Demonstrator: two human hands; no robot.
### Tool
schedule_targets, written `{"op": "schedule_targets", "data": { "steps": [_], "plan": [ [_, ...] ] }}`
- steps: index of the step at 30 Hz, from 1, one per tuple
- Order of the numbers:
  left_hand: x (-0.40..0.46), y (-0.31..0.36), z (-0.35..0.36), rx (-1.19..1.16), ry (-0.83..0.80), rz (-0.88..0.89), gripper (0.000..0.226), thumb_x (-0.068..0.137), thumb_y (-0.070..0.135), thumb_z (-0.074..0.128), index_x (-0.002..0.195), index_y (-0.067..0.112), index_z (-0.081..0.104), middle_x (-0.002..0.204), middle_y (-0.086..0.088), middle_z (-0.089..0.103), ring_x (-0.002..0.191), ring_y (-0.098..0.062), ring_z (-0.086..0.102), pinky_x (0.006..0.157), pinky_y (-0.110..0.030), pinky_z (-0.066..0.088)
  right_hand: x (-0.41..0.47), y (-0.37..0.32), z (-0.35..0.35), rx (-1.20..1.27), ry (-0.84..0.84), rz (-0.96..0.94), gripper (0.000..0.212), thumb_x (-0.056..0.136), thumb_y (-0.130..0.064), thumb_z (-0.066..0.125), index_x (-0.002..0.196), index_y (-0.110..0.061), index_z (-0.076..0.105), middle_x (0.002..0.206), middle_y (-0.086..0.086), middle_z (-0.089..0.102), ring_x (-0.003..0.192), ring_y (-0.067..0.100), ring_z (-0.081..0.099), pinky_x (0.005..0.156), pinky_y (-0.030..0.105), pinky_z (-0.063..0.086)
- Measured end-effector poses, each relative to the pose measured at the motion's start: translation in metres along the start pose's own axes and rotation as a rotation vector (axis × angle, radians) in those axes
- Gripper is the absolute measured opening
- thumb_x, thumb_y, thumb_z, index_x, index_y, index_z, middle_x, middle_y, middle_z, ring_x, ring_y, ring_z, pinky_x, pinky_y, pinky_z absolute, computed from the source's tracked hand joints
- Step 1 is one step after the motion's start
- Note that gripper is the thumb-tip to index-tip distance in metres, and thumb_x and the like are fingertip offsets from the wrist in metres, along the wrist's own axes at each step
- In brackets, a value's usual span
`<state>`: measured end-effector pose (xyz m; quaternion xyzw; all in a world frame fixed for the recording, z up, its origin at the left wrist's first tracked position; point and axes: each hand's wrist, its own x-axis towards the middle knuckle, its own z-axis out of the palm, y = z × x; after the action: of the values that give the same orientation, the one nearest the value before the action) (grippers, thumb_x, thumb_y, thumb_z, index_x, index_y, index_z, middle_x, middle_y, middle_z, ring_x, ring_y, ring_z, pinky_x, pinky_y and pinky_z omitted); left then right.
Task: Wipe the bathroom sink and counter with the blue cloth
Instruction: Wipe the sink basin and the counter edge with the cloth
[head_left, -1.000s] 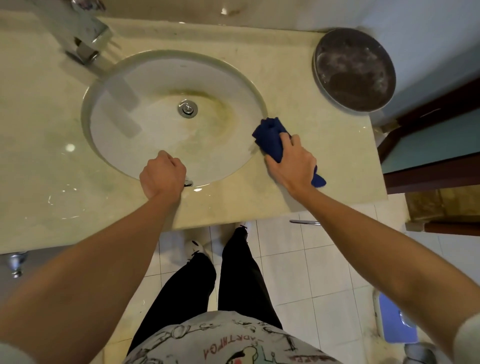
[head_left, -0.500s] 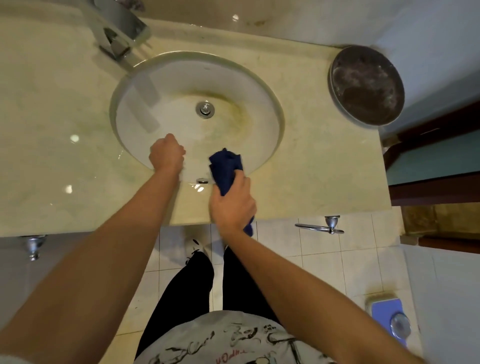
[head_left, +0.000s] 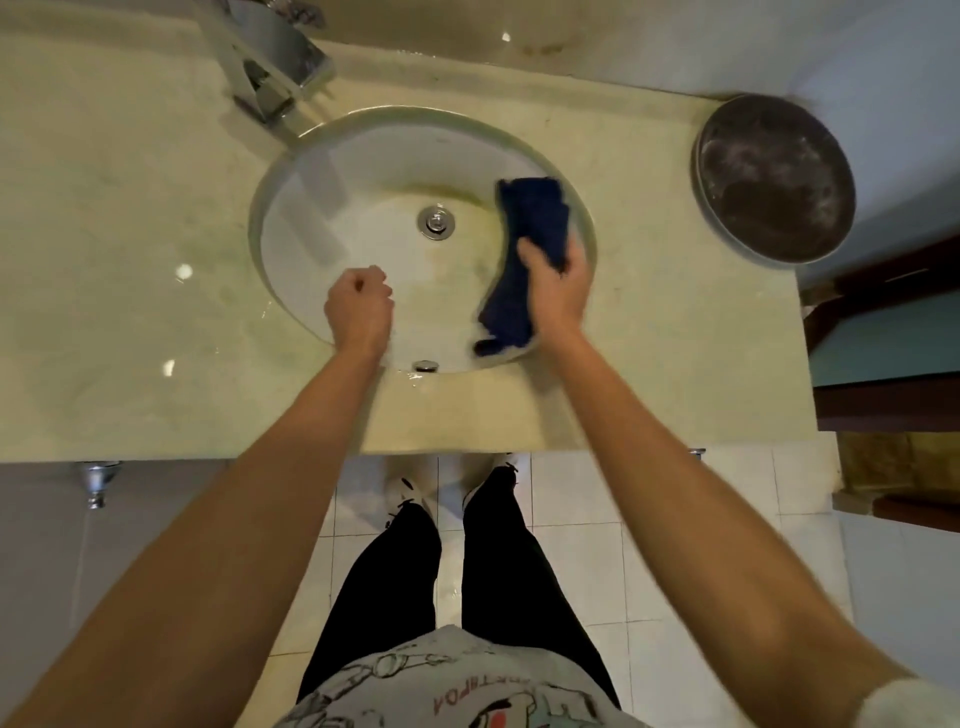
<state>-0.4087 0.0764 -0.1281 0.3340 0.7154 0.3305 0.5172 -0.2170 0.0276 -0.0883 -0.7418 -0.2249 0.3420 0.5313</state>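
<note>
A round white sink (head_left: 322, 208) with yellowish stains is set into a beige marble counter (head_left: 130, 260); its metal drain (head_left: 436, 222) sits at the centre. My right hand (head_left: 558, 288) grips the dark blue cloth (head_left: 530, 234) and holds it against the basin's right inner wall, the cloth trailing down toward the near rim. My left hand (head_left: 358, 306) is curled into a fist over the basin's near left side and holds nothing.
A chrome faucet (head_left: 275, 67) stands behind the sink at the upper left. A round dark metal dish (head_left: 774, 176) sits at the counter's right end against the wall. Below the counter are white floor tiles (head_left: 597, 499) and my legs and shoes.
My right hand has carried the cloth from the counter right of the sink, past the near rim, up the basin's right wall. My left fist has stayed by the near rim.
</note>
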Motion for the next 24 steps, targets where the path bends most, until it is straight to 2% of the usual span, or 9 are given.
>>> {"op": "schedule_targets", "data": {
  "steps": [1, 3, 5, 8, 11, 14, 18, 21, 24],
  "plan": [
    [-0.004, -0.005, 0.006, 0.043, -0.016, 0.011, 0.021, 0.096, 0.024, 0.051, 0.096, 0.012, 0.068, 0.079, -0.001, 0.068, 0.068, -0.016, 0.064, 0.063, -0.022, 0.053, 0.016, -0.003, -0.027, -0.100, 0.037, -0.069, 0.017, 0.088, -0.012, 0.073, 0.095, -0.016, 0.059, 0.079, -0.009, 0.062, 0.063, -0.010, 0.055, 0.064, 0.017, 0.046],
    [-0.008, -0.015, 0.014, 0.149, 0.000, 0.038, 0.026, 0.092, 0.033, 0.049, 0.094, 0.017, 0.069, 0.086, 0.000, 0.072, 0.080, -0.022, 0.069, 0.077, -0.032, 0.058, 0.049, -0.009, -0.075, -0.291, 0.088, -0.178, 0.017, 0.086, -0.019, 0.071, 0.093, -0.014, 0.057, 0.075, -0.012, 0.060, 0.062, -0.008, 0.053, 0.064, 0.026, 0.049],
    [-0.015, -0.021, 0.020, 0.266, 0.050, 0.102, 0.025, 0.093, 0.033, 0.047, 0.092, 0.019, 0.067, 0.085, 0.003, 0.070, 0.082, -0.024, 0.067, 0.076, -0.034, 0.055, 0.081, -0.015, -0.108, -0.431, 0.113, -0.239, 0.019, 0.085, -0.027, 0.069, 0.093, -0.014, 0.058, 0.077, -0.010, 0.062, 0.067, -0.001, 0.056, 0.070, 0.035, 0.052],
    [-0.027, -0.023, 0.027, 0.470, 0.130, 0.236, 0.024, 0.097, 0.032, 0.047, 0.089, 0.016, 0.064, 0.080, 0.002, 0.064, 0.076, -0.024, 0.060, 0.071, -0.033, 0.048, 0.125, -0.022, -0.136, -0.651, 0.073, -0.343, 0.027, 0.084, -0.036, 0.067, 0.098, -0.014, 0.061, 0.089, -0.002, 0.066, 0.080, 0.012, 0.060, 0.076, 0.040, 0.051],
    [-0.030, -0.025, 0.032, 0.602, 0.136, 0.302, 0.025, 0.097, 0.034, 0.045, 0.088, 0.018, 0.062, 0.079, 0.002, 0.065, 0.073, -0.025, 0.060, 0.073, -0.035, 0.051, 0.162, -0.031, -0.149, -0.793, 0.053, -0.449, 0.032, 0.085, -0.039, 0.063, 0.107, -0.015, 0.062, 0.103, 0.003, 0.067, 0.091, 0.018, 0.061, 0.077, 0.034, 0.047],
    [-0.028, -0.026, 0.034, 0.657, 0.149, 0.293, 0.025, 0.098, 0.033, 0.045, 0.091, 0.018, 0.063, 0.078, 0.003, 0.063, 0.074, -0.025, 0.060, 0.073, -0.035, 0.049, 0.189, -0.046, -0.153, -0.840, 0.118, -0.543, 0.035, 0.084, -0.035, 0.058, 0.113, -0.017, 0.064, 0.111, 0.002, 0.063, 0.098, 0.017, 0.060, 0.083, 0.029, 0.047],
    [-0.028, -0.028, 0.037, 0.693, 0.166, 0.290, 0.025, 0.098, 0.034, 0.045, 0.089, 0.018, 0.062, 0.077, 0.003, 0.063, 0.072, -0.024, 0.060, 0.071, -0.032, 0.045, 0.221, -0.063, -0.143, -0.860, 0.125, -0.694, 0.041, 0.086, -0.032, 0.058, 0.125, -0.018, 0.063, 0.121, 0.002, 0.062, 0.104, 0.014, 0.059, 0.086, 0.014, 0.041],
    [-0.027, -0.029, 0.038, 0.710, 0.174, 0.267, 0.028, 0.097, 0.037, 0.044, 0.086, 0.018, 0.061, 0.074, 0.004, 0.062, 0.071, -0.025, 0.061, 0.071, -0.035, 0.049, 0.240, -0.068, -0.129, -0.970, 0.074, -0.851, 0.043, 0.090, -0.032, 0.056, 0.129, -0.015, 0.061, 0.120, 0.010, 0.061, 0.103, 0.024, 0.058, 0.086, 0.028, 0.047],
    [-0.026, -0.028, 0.039, 0.748, 0.176, 0.243, 0.031, 0.097, 0.039, 0.043, 0.084, 0.017, 0.060, 0.072, 0.004, 0.060, 0.071, -0.026, 0.060, 0.074, -0.037, 0.052, 0.248, -0.062, -0.110, -1.165, -0.163, -0.853, 0.046, 0.089, -0.026, 0.056, 0.134, -0.016, 0.057, 0.123, 0.015, 0.058, 0.106, 0.035, 0.055, 0.092, 0.042, 0.041]
  ]
}}
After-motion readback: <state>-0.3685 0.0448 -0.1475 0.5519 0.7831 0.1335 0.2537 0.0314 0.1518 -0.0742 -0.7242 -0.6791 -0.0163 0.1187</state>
